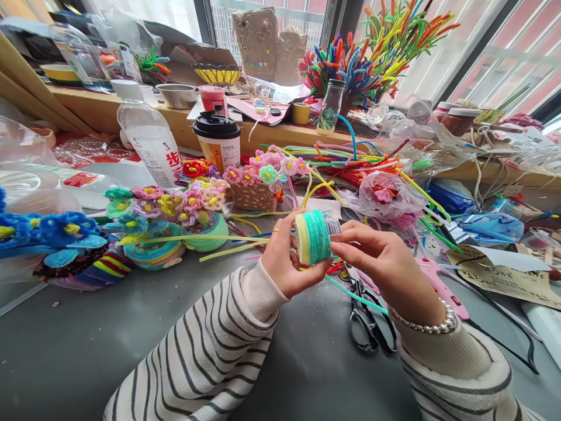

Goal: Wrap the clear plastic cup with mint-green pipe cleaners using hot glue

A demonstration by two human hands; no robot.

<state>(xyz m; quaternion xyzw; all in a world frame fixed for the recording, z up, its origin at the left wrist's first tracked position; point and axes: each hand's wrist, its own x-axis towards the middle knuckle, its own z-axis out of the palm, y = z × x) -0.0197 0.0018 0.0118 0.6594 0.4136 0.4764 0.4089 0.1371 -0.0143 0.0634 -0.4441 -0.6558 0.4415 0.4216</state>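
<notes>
A small round pot (314,237) wrapped in yellow and turquoise pipe cleaner lies on its side in the air above the grey table. My left hand (291,257) is closed around it, thumb below and fingers behind. Beside its right end, where a barcode label (333,227) shows, my right hand (377,257) has thumb and index finger pressed close together; a turquoise strand (363,299) hangs below that hand. What the right fingertips pinch is too small to make out. Pale yellow pipe cleaners (228,250) stretch leftward from behind my left hand.
Black-handled scissors (370,321) and a pink glue gun (442,286) lie at the right. Pots of fuzzy flowers (153,254) stand at the left. Behind are a lidded cup (218,143), a plastic bottle (146,134) and loose pipe cleaners (342,153).
</notes>
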